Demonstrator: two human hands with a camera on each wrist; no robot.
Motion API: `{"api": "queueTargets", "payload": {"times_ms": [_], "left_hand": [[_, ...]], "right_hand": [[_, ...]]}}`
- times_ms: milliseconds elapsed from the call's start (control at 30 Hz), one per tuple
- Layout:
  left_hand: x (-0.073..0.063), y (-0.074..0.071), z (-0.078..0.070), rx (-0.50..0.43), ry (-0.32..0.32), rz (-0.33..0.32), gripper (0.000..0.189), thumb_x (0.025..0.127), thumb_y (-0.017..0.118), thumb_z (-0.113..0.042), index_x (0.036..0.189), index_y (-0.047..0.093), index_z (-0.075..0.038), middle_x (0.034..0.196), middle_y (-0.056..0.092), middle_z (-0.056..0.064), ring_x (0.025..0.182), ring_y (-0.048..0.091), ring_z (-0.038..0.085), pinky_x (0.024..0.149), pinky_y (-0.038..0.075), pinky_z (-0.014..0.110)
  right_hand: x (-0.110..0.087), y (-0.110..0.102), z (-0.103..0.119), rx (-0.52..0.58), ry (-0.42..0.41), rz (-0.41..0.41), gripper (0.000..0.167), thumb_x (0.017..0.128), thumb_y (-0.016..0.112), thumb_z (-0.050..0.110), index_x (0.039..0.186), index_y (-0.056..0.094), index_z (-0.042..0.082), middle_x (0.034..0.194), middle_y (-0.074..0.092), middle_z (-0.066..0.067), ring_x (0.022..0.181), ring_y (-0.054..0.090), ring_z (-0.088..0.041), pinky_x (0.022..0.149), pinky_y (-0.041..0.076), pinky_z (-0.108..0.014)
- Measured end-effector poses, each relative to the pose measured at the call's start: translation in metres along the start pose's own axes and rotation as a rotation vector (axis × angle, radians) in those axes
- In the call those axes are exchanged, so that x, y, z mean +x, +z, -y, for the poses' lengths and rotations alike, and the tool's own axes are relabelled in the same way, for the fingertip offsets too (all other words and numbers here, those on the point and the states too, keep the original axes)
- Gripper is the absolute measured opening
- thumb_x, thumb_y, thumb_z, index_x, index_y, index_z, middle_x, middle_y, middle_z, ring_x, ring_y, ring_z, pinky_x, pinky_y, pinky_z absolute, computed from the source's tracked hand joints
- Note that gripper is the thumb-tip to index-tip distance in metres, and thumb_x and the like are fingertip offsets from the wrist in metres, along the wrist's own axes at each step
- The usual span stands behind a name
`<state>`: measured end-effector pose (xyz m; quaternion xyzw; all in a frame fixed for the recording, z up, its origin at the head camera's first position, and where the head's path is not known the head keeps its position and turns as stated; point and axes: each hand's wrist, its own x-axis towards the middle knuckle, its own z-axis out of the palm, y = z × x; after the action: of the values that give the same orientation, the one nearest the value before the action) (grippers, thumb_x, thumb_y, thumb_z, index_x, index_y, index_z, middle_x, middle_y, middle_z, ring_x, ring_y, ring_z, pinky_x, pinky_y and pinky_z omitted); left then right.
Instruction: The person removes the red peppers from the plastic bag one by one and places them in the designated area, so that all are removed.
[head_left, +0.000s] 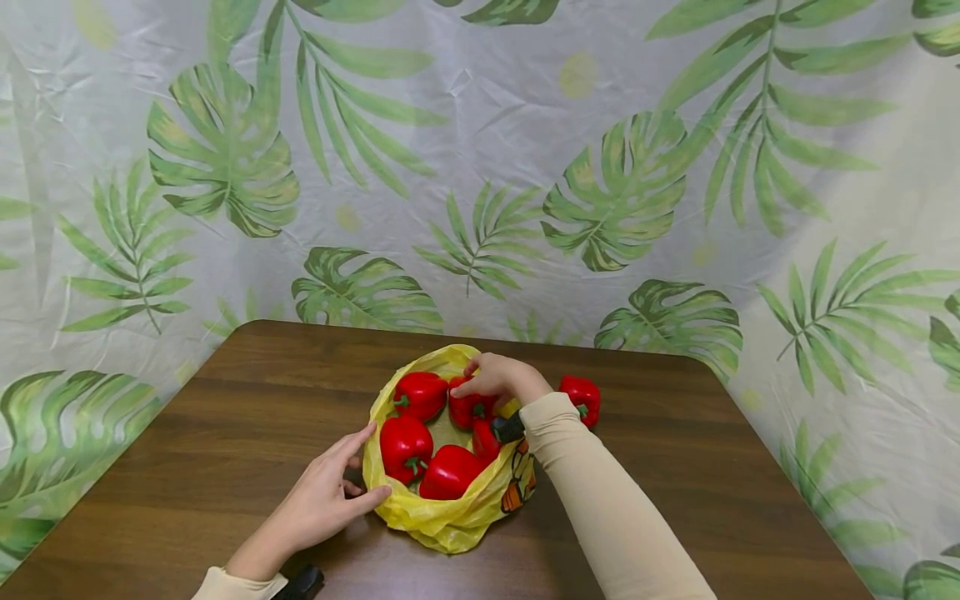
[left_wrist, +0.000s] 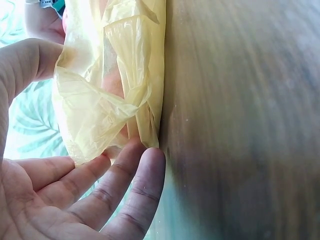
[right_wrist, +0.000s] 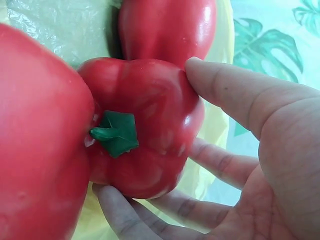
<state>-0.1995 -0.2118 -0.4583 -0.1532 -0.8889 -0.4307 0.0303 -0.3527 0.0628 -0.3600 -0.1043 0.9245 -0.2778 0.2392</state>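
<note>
A yellow plastic bag (head_left: 442,529) stands with its mouth spread wide, and several red bell peppers (head_left: 405,446) with green stems lie inside. At its far right side my right hand (head_left: 506,377) reaches in and holds one red bell pepper (right_wrist: 155,125), thumb on one side and fingers round the other. That pepper touches its neighbours. My left hand (head_left: 318,492) rests against the bag's near left side. In the left wrist view its fingers (left_wrist: 105,192) extend along the outside of the thin plastic, with the thumb at the rim.
Another red bell pepper (head_left: 581,398) lies on the table outside the bag, just beyond the right forearm. The brown wooden table (head_left: 247,417) ends at a leaf-patterned cloth (head_left: 487,167) behind. An orange and black print (head_left: 519,479) marks the bag's right side.
</note>
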Motion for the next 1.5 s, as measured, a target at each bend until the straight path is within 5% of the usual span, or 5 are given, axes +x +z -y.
{"api": "queueTargets", "payload": {"times_ms": [200,867,1100,1233,1500], "left_hand": [[0.000,0.000,0.000,0.000,-0.003,0.002,0.090,0.091,0.087,-0.036,0.164,0.043,-0.006,0.158,0.054,0.020,0.106,0.068,0.021,0.072,0.059,0.020],[-0.002,0.000,0.001,0.014,-0.008,-0.001,0.091,0.091,0.087,-0.037,0.164,0.043,-0.006,0.156,0.056,0.019,0.102,0.067,0.017,0.072,0.059,0.019],[-0.001,0.000,0.000,0.010,-0.012,0.005,0.091,0.091,0.087,-0.035,0.164,0.042,-0.006,0.157,0.055,0.020,0.102,0.067,0.017,0.072,0.059,0.019],[0.000,0.000,-0.001,0.007,-0.007,0.002,0.090,0.091,0.087,-0.035,0.164,0.043,-0.005,0.156,0.055,0.020,0.105,0.067,0.021,0.072,0.059,0.019],[0.000,0.000,-0.001,0.005,-0.001,0.000,0.090,0.091,0.087,-0.035,0.163,0.042,-0.004,0.157,0.055,0.021,0.107,0.068,0.023,0.072,0.059,0.019]], "right_hand": [[-0.003,-0.003,0.000,0.031,0.002,-0.013,0.058,0.101,0.075,0.034,0.146,0.056,0.004,0.133,0.062,-0.015,0.098,0.071,-0.026,0.093,0.064,-0.047],[-0.016,-0.013,0.006,0.060,-0.052,-0.054,0.060,0.101,0.074,0.041,0.149,0.056,0.010,0.159,0.048,-0.018,0.116,0.065,-0.027,0.094,0.064,-0.042],[-0.022,-0.017,0.004,0.043,-0.104,-0.065,0.060,0.102,0.071,0.044,0.150,0.056,0.010,0.160,0.049,-0.019,0.109,0.068,-0.028,0.091,0.064,-0.040],[-0.026,-0.021,0.003,0.069,-0.115,-0.073,0.061,0.103,0.071,0.044,0.151,0.055,0.010,0.167,0.043,-0.020,0.120,0.067,-0.032,0.094,0.064,-0.043],[-0.034,-0.030,-0.003,0.105,-0.118,-0.105,0.060,0.103,0.070,0.044,0.150,0.056,0.011,0.158,0.051,-0.019,0.124,0.066,-0.034,0.094,0.064,-0.042]]}}
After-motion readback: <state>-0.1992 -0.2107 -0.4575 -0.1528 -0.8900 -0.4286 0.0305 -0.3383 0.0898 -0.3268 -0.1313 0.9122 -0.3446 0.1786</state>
